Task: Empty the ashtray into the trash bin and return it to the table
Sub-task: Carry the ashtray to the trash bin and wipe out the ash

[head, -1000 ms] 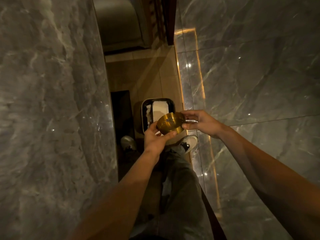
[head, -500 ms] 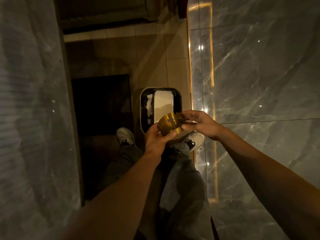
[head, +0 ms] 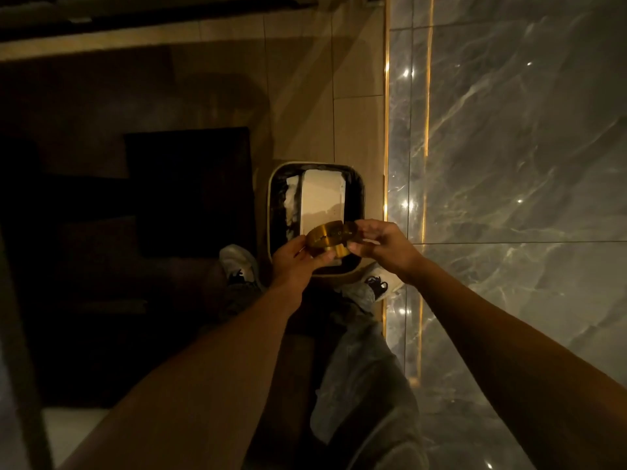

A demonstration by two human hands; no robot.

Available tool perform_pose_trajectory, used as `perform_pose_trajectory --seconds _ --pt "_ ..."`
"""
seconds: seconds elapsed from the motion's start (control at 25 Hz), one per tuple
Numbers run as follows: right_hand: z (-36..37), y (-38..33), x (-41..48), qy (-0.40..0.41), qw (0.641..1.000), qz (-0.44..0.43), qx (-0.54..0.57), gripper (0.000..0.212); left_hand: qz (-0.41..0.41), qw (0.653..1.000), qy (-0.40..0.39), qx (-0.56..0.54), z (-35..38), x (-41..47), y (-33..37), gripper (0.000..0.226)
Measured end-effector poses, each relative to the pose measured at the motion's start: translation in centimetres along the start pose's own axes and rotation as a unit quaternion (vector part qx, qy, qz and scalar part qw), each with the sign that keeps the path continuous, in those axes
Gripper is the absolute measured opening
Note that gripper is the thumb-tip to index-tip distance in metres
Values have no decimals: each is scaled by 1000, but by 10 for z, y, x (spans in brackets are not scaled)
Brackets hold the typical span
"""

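Item one, the grip: your left hand (head: 294, 257) is closed on the brass ashtray (head: 330, 239), thumb lying along its near lower edge and the fingers tucked behind its left side; your right hand (head: 381, 245) pinches the ashtray's right rim between thumb and fingers, at the ashtray's 3 o'clock. Both hands are narrow and holding, neither spread. Item two, the ashtray: a round, gold-coloured metal dish, tipped so that its outer wall faces you and its mouth turns away toward 12 o'clock; whether anything lies inside it cannot be told. It is held in the air over the near end of the trash bin (head: 274, 212), clear of the rim. Item three, the trash bin: a rounded rectangular bin with a pale rim and a dark liner, standing on the floor directly ahead of your feet; a pale flat sheet (head: 324, 201) lies inside it, with crumpled white matter along the bin's 9 o'clock side. Item four, your footing: one light shoe (head: 237, 262) at the bin's 7 o'clock, the other shoe (head: 385, 283) at its 5 o'clock, both near the bin's near corners, grey trousers (head: 363, 385) below. Item five, surroundings: a grey marble wall (head: 526, 164) at 3 o'clock with a lit gold strip (head: 385, 130) just beside the bin; tan floor tiles (head: 305, 96) at 12 o'clock; a dark mat (head: 190, 191) at the bin's 9 o'clock.
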State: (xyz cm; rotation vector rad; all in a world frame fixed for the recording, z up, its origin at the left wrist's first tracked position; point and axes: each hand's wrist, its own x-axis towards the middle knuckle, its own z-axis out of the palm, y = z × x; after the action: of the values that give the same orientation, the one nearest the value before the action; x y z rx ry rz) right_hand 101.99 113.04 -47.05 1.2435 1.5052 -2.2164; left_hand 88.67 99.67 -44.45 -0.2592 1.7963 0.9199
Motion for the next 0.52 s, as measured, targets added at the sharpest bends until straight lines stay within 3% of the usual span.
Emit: perform_pose_trajectory --seconds 0.2,0.4,0.52 --pt "3 13 21 31 999 5 18 32 10 1000 -18 9 1 25 -1 31" --pt "14 26 33 60 998 -2 25 19 -26 999 -13 -22 -5 47 -8 30" --pt "20 31 42 69 997 4 25 18 -51 997 8 -60 -6 54 -13 64"
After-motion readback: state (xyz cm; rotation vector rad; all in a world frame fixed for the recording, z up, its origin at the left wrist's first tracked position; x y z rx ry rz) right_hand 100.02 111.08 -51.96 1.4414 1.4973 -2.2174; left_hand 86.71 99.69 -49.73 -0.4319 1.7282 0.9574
